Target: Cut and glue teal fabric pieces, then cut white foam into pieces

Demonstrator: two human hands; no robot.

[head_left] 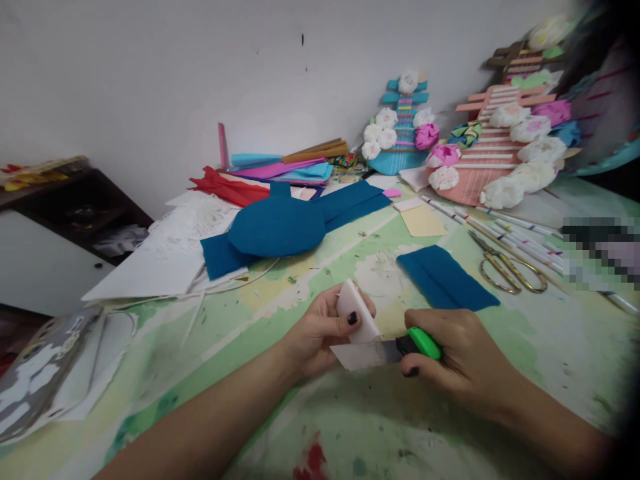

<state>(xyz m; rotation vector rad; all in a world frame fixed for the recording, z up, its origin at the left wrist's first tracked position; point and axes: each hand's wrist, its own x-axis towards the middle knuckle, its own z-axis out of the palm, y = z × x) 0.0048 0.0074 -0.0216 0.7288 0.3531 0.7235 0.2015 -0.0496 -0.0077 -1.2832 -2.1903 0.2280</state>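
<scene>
While the left hand (317, 327) has its grip closed on a smooth, white, flat-sided block (367, 321), the right hand (457, 357) wraps its grip around a green-and-black cutter (425, 342), its broad, slant-tipped blade (357, 356) by the block's lower end, contact unclear. Matte blue cutouts (280, 228) lie across the paint-stained worktop (185, 353), before a pale wall (175, 73).

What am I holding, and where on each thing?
Your left hand holds a white piece, thumb on its flat face; your right hand grips a box cutter by its handle.
</scene>
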